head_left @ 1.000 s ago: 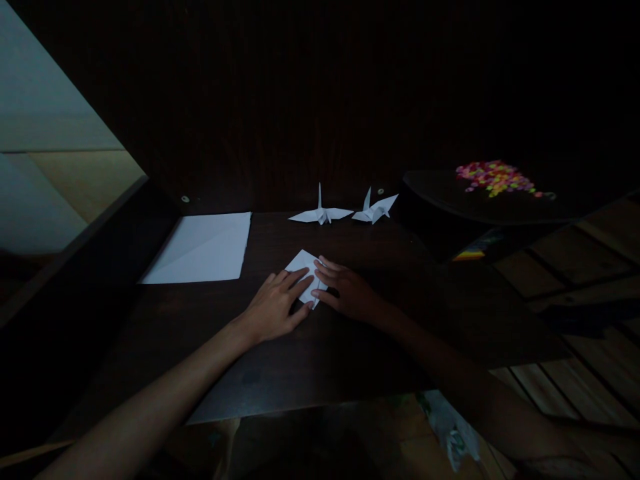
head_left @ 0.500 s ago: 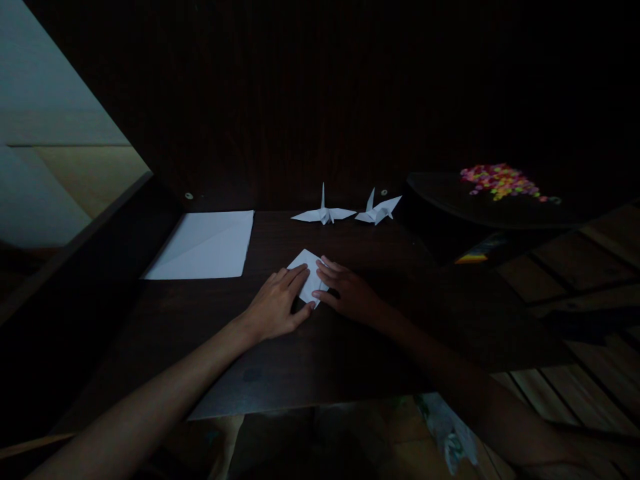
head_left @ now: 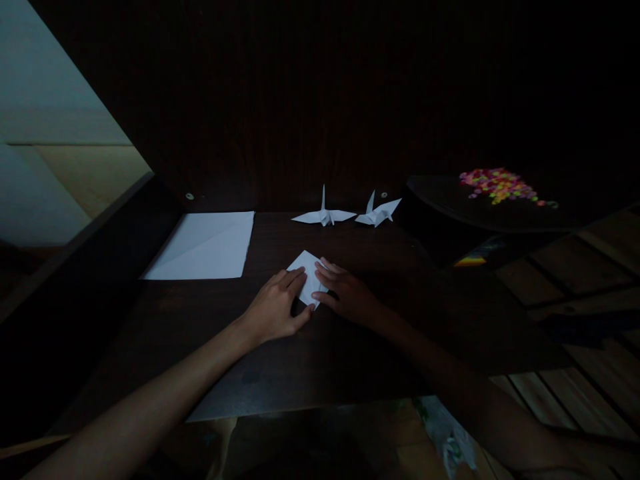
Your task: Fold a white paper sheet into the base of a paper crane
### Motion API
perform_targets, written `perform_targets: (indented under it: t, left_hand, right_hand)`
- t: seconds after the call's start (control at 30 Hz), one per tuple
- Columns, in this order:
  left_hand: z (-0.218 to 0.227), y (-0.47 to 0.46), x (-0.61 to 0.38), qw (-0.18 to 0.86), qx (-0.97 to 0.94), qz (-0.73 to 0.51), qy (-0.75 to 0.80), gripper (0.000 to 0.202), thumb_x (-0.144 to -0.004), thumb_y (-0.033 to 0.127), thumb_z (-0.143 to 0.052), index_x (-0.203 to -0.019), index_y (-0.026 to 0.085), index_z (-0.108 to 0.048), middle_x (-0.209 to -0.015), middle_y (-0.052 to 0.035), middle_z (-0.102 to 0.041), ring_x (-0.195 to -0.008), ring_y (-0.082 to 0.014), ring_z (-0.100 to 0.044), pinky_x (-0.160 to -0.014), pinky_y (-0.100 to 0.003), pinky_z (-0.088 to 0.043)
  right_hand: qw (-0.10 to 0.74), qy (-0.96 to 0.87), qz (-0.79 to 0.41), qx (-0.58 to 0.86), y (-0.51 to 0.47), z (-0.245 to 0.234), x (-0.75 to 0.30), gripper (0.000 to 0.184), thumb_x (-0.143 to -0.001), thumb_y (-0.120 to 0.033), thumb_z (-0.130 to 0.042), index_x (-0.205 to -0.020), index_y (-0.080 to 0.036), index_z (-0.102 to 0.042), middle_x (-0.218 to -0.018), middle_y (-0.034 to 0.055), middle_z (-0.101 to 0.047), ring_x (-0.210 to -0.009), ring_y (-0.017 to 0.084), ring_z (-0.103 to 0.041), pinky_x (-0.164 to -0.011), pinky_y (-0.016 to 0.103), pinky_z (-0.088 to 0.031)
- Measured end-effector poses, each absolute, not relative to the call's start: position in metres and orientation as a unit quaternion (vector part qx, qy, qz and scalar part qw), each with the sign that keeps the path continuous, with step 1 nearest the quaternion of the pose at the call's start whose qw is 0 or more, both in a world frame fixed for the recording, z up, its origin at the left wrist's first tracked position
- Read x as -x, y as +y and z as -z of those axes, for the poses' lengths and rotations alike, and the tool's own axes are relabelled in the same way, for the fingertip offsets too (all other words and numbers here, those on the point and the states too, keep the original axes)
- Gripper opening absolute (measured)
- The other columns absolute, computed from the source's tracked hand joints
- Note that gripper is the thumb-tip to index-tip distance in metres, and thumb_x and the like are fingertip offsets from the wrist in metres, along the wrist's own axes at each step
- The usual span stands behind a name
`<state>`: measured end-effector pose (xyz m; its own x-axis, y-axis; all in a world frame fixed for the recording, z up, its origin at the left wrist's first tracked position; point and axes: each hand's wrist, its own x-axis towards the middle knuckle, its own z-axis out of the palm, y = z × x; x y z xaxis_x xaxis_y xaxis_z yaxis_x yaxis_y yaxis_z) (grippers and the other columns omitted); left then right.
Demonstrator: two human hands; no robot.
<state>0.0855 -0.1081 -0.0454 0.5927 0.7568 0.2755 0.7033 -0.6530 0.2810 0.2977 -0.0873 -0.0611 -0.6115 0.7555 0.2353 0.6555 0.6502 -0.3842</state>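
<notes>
Well inside desk edge (head_left: 295,404), folded paper (head_left: 309,288)

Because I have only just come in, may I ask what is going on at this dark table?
A person's left hand and right hand rest on a folded white paper, one at each side, on the dark table. Farther back stand two white paper birds; at the left lies a larger white sheet. A colourful pile sits on a dark shelf at the right.
</notes>
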Motion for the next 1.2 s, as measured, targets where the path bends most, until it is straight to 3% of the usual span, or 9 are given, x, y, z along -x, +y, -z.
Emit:
perform_targets:
  t: [0.33,0.57,0.93,1.2]
  left_hand:
    - [0.0484,-0.1121,-0.0858,0.038,-0.900,-0.174,0.398,0.049,-0.088,0.038,-0.053,-0.126,0.008,-0.057,-0.133,-0.0186,-0.057,-0.123,-0.0311,-0.054,-0.105,-0.045,-0.045]
    - [0.0490,-0.1157,-0.0878,0.028,-0.916,-0.162,0.366,0.043,-0.092,0.031,-0.046,-0.127,0.009,-0.058,-0.130,-0.0130,-0.061,-0.126,-0.0319,-0.053,-0.107,-0.048,-0.044]
    - [0.0480,-0.1173,-0.0898,0.026,-0.915,-0.157,0.371,0.043,-0.093,0.032,-0.045,-0.128,0.010,-0.058,-0.131,-0.0149,-0.060,-0.129,-0.0311,-0.049,-0.109,-0.050,-0.040]
    - [0.0491,-0.1177,-0.0892,0.014,-0.917,-0.162,0.364,0.040,-0.093,0.032,-0.046,-0.123,0.012,-0.062,-0.135,-0.0150,-0.057,-0.128,-0.0315,-0.050,-0.108,-0.050,-0.042]
  right_hand:
    - [0.185,-0.896,-0.141,0.377,-0.0861,0.0617,-0.2968,0.049,-0.094,-0.037,-0.053,-0.133,-0.008,-0.054,-0.143,0.0203,-0.046,-0.141,0.031,-0.030,-0.113,0.053,-0.034]
    - [0.182,-0.902,-0.132,0.369,-0.0861,0.0596,-0.2980,0.048,-0.095,-0.036,-0.052,-0.132,-0.006,-0.054,-0.143,0.0213,-0.046,-0.141,0.032,-0.031,-0.113,0.052,-0.035]
    - [0.192,-0.901,-0.162,0.355,-0.0830,0.0630,-0.3011,0.048,-0.096,-0.039,-0.050,-0.138,-0.017,-0.049,-0.146,0.0158,-0.044,-0.142,0.029,-0.029,-0.113,0.055,-0.031]
    - [0.180,-0.904,-0.168,0.350,-0.0811,0.0622,-0.3027,0.051,-0.095,-0.040,-0.050,-0.139,-0.014,-0.048,-0.147,0.0181,-0.042,-0.142,0.030,-0.027,-0.113,0.056,-0.030]
